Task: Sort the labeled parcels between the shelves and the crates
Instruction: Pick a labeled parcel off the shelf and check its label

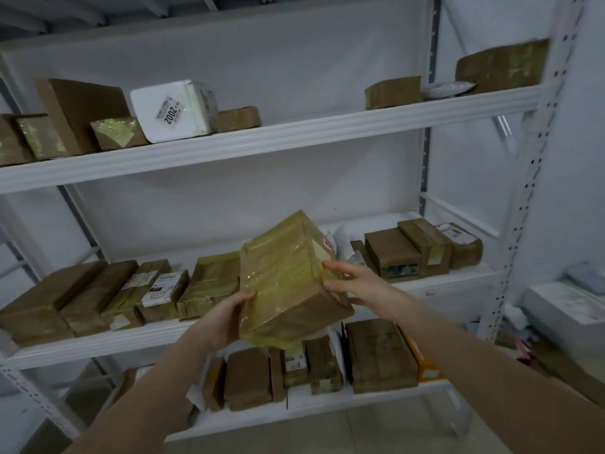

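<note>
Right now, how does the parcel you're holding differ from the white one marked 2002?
The held parcel is brown cardboard under yellowish tape; the white parcel is white. The held parcel is up between the left hand and right hand; the white parcel sits on the top shelf. The white parcel's label reads 2002; the held parcel's label barely shows. Both are boxy and tilted.

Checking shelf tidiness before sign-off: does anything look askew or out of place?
The white parcel on the upper shelf sits tilted, its 2002 label turned nearly upside down; the flat brown box left of it leans too.
</note>
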{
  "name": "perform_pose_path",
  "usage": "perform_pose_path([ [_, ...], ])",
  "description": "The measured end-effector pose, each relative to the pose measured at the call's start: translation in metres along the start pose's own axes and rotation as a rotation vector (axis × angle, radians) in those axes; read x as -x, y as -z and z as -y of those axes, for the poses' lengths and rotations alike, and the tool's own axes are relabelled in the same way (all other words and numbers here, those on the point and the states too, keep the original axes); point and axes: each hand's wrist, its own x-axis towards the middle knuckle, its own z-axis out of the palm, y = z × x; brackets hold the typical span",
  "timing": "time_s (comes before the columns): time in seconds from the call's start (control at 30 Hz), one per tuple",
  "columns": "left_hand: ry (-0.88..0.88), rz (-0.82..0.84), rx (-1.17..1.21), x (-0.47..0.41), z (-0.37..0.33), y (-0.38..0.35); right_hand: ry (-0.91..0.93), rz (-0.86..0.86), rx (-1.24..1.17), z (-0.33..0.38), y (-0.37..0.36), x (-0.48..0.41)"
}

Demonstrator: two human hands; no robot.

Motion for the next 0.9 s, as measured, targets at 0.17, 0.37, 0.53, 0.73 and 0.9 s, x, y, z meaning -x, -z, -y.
perform_pose_path([
  [0.17,-0.018,-0.061,0.061,-0.002,0.006,0.002,0.086,-0.050,0.080,-0.004,-0.007,-0.002],
  [0.37,-0.077,-0.089,-0.008,-0.002,0.007,0.001,0.024,-0.149,-0.088,-0.015,-0.008,-0.005],
  [0.53,-0.197,-0.170,-0.312,-0.001,0.009,-0.007,0.014,-0.213,-0.170,-0.021,-0.005,-0.006],
  [0.73,-0.028,-0.117,-0.272,0.008,0.019,-0.031,-0.009,-0.174,-0.124,-0.030,-0.006,-0.008],
  [0.9,-0.018,-0.082,-0.184,0.010,0.027,-0.041,0.020,-0.169,-0.072,-0.035,-0.009,-0.007],
])
